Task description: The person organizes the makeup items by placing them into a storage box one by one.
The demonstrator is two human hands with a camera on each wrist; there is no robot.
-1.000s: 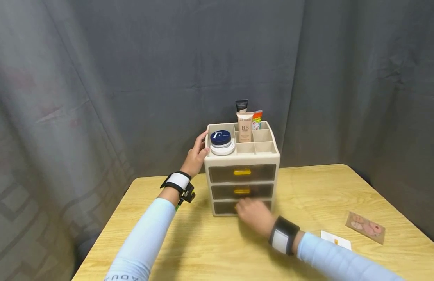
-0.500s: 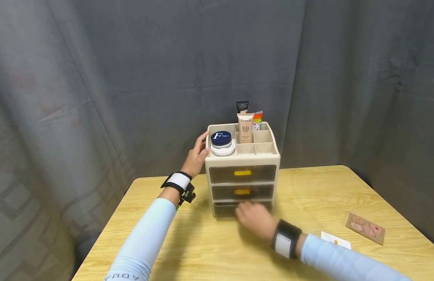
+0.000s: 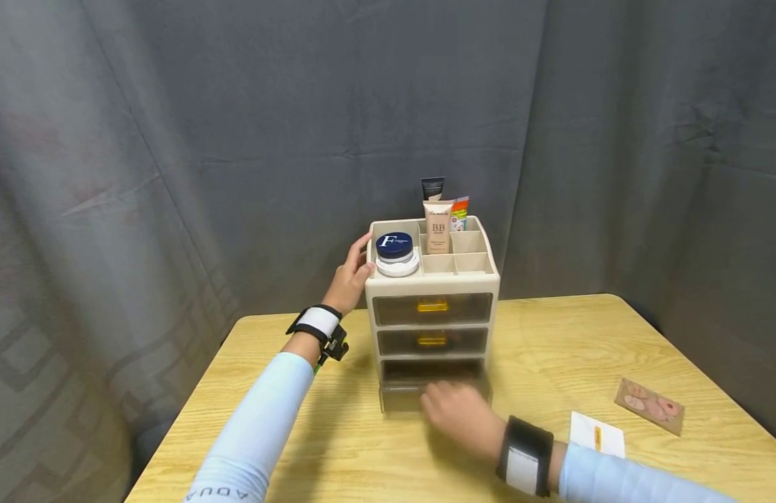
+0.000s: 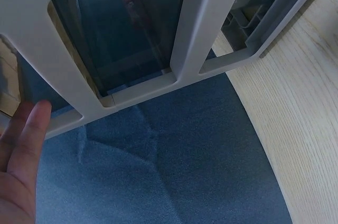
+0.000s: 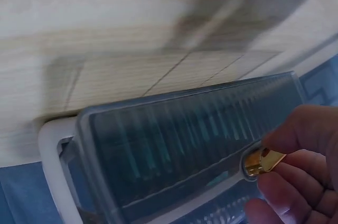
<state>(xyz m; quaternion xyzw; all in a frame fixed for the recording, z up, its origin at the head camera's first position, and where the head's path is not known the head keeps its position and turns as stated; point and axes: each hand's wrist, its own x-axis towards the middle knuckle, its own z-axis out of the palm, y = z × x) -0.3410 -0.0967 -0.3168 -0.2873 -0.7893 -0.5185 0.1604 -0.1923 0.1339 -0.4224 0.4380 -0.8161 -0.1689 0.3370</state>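
Note:
A cream cosmetics organizer with smoky clear drawers stands on the table. My left hand rests against its upper left side; in the left wrist view straight fingers lie beside the frame. The bottom drawer is pulled part way out. My right hand pinches its gold handle between thumb and fingers, seen in the right wrist view. The middle drawer and top drawer are closed, their yellow-looking handles showing.
On the organizer's top sit a jar with a dark blue lid, a beige BB cream tube, a black tube and a red-green tube. A white card and a brown palette lie at right. Grey curtain hangs behind.
The bottom drawer has come out towards me, from closed to partly open, with my right hand moving nearer along with it. My left hand has stayed at the organizer's side.

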